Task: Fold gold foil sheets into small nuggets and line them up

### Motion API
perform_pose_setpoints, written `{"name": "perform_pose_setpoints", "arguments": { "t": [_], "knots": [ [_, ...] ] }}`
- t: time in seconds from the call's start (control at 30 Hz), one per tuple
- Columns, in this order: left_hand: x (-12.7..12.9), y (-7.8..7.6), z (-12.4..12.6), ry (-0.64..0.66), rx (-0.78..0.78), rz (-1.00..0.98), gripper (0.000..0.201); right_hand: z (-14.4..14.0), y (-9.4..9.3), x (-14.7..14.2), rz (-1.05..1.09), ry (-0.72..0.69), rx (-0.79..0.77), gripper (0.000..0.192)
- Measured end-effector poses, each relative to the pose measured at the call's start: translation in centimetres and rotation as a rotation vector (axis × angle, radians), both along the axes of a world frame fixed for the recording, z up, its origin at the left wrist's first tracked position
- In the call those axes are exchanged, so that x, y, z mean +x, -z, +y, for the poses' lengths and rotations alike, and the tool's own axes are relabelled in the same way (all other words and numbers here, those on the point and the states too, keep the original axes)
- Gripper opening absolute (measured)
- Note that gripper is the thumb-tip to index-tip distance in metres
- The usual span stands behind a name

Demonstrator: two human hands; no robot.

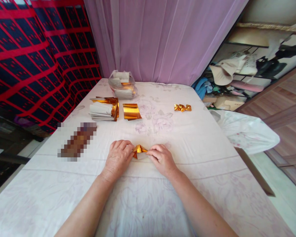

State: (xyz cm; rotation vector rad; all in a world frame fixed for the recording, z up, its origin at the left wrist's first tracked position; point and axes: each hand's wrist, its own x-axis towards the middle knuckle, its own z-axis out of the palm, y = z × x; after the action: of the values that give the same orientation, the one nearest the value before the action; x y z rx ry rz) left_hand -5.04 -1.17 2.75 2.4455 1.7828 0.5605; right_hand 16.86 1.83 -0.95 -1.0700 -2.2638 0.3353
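Note:
Near the middle of the table, a partly folded piece of gold foil paper point(139, 150) lies between my two hands, its pale underside showing at the front. My left hand point(120, 154) grips its left end, fingers bent and pressed together. On the right end, my right hand point(162, 158) pinches the paper between thumb and fingers. Beyond my hands lies a flat gold foil sheet point(131, 111). To its left stands a stack of gold and white foil paper point(103, 109). Some folded gold foil pieces point(183, 107) sit together at the far right.
A clear plastic bag point(122, 86) of more paper stands at the table's far edge. A pixelated brown object point(77, 141) lies at left. The table has a floral cloth point(199, 144). Purple curtain point(153, 39) hangs behind; shelves with clothes point(227, 70) are at right.

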Motion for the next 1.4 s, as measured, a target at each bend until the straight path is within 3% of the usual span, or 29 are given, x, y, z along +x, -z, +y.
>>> {"name": "perform_pose_setpoints", "arguments": {
  "t": [0.2,0.37,0.53,0.83,1.07,1.4],
  "knots": [
    [0.3,0.2,-0.4,-0.022,-0.1,0.053,0.019,-1.4,-1.4,-1.0,-0.138,-0.092,0.107,0.016],
    [1.2,0.2,-2.5,0.021,-0.09,0.018,0.019,-1.5,-1.1,-1.5,-0.091,-0.12,0.045,0.013],
    [1.3,1.3,-4.2,0.071,-0.047,-0.012,0.023,-1.2,-0.7,-1.4,-0.014,-0.12,-0.01,0.013],
    [1.2,1.5,-4.2,0.09,-0.022,-0.001,0.025,-0.8,-0.3,-1.2,0.064,-0.096,-0.038,0.011],
    [1.5,1.9,-4.7,0.106,0.051,0.101,0.04,-0.9,-0.3,-1.6,0.059,-0.044,-0.074,0.014],
    [1.4,2.1,-4.6,0.109,-0.029,0.191,0.043,-0.8,-0.4,-1.5,0.082,-0.049,-0.079,0.016]
  ]
}}
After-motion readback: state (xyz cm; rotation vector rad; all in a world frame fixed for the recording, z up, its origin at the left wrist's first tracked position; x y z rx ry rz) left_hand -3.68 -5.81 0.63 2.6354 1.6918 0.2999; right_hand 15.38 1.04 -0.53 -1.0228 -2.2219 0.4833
